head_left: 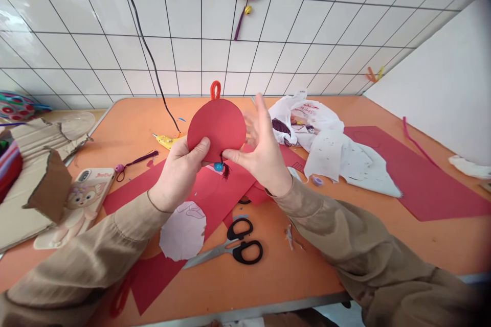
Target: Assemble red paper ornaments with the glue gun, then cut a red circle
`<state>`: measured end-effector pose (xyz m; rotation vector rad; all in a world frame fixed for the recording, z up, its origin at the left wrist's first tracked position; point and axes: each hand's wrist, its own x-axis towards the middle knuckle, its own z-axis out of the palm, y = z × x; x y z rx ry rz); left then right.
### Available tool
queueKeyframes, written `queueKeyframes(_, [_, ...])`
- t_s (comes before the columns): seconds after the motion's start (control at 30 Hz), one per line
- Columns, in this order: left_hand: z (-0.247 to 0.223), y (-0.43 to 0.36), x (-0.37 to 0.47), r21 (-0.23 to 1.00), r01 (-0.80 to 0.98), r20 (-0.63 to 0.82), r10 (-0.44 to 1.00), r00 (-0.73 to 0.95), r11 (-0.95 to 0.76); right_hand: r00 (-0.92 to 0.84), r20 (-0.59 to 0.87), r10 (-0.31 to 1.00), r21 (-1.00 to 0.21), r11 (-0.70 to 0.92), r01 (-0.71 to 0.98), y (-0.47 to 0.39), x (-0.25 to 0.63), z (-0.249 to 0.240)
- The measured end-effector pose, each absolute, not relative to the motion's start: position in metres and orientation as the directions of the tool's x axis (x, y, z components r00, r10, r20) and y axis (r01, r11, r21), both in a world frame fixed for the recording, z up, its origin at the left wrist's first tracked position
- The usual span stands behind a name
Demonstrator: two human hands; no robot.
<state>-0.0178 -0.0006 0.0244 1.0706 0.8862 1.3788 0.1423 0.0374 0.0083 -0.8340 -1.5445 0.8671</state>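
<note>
The left hand (178,171) is pinching a red disc (218,125) at its lower left edge, the thumb lying across the front face. The disc is standing roughly upright in the centre of the frame, above the table (307,265). A fuzzy red loop (219,91) is sticking up from its top, and a blue bead (218,166) with a dark tassel (226,170) is hanging at its bottom edge. The right hand (266,156) is spreading wide on the disc's right, its forefinger pointing up and its other fingers blurring; its thumb tip is reaching the lower edge by the tassel, whether touching I cannot tell.

Below the hands, red paper (215,191) is lying across the middle, with a white paper cutout (182,237) and black-handled scissors (247,253) resting at lower centre. A yellow tool (168,141) is lying just left of the disc, while a phone case (86,196) is resting beside cardboard (26,163) at the left. A white plastic bag (326,117) is sitting crumpled right of centre
</note>
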Motion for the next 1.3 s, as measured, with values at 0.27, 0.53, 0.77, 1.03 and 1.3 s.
queueKeyframes(0.27, [0.018,-0.001,-0.024,0.973,-0.147,0.185,0.982,0.024,-0.18,-0.419,0.091,0.903,-0.936,-0.066,-0.347,0.033,0.135,0.007])
queueKeyframes(0.53, [0.021,0.0,-0.02,0.963,-0.244,0.142,0.986,0.092,-0.116,-0.26,0.106,0.96,-0.925,-0.001,-0.381,0.029,0.133,0.006])
queueKeyframes(0.77, [0.016,0.002,-0.018,0.979,-0.203,0.034,0.995,0.097,-0.014,-0.15,0.136,0.979,-0.936,0.078,-0.343,0.029,0.132,0.005])
queueKeyframes(1.03, [0.014,0.0,-0.014,0.981,-0.187,0.06,0.998,0.022,-0.055,-0.13,0.171,0.977,-0.942,0.123,-0.314,0.026,0.13,0.002])
queueKeyframes(1.3, [0.011,-0.001,-0.016,0.954,-0.285,0.105,0.994,0.021,-0.095,-0.192,0.193,0.962,-0.949,0.133,-0.286,0.027,0.131,0.006])
